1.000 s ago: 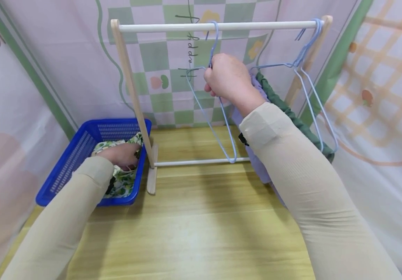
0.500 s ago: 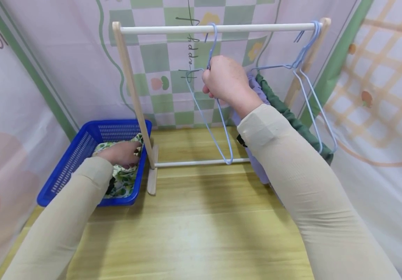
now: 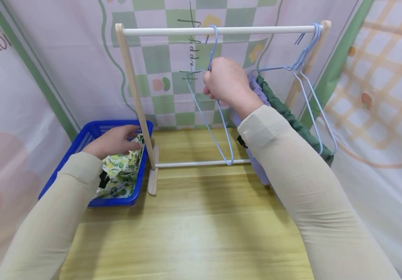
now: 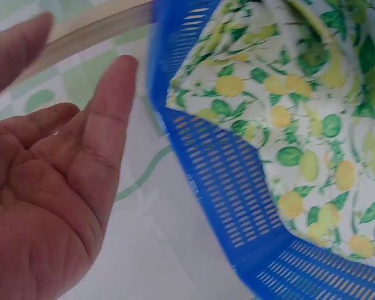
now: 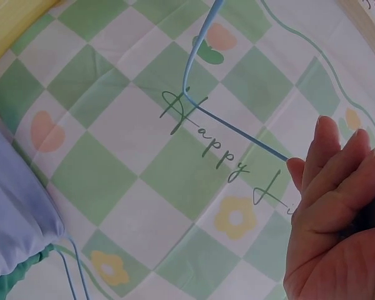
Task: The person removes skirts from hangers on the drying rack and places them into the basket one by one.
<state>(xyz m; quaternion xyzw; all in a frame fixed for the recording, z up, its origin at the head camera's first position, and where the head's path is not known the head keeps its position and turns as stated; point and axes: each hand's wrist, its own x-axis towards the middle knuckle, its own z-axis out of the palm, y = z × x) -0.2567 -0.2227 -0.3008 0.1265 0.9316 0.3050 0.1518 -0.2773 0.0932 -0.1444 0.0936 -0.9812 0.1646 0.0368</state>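
My right hand (image 3: 227,81) grips a blue wire hanger (image 3: 224,132) near its neck, its hook looped over the rack's white top rail (image 3: 166,31). In the right wrist view, curled fingers (image 5: 337,162) close around the hanger's wire. My left hand (image 3: 113,142) hovers over the blue basket (image 3: 131,200), fingers spread and nothing between them. Beneath it lies a cloth (image 3: 120,171) printed with lemons and green leaves. The left wrist view shows the left palm (image 4: 50,187) beside the basket's slotted wall, apart from the lemon-print cloth (image 4: 300,137).
Blue hangers (image 3: 304,54) hang at the rack's right end, with a lavender garment (image 3: 258,165) and a dark green garment (image 3: 300,130) below. The rack's wooden left post (image 3: 132,85) stands against the basket. A printed curtain backs the wood-grain table (image 3: 194,233).
My left hand has let go of the lemon-print cloth and risen toward the basket's back, its fingers opening. The right hand stays at the hanger, which has shifted only slightly.
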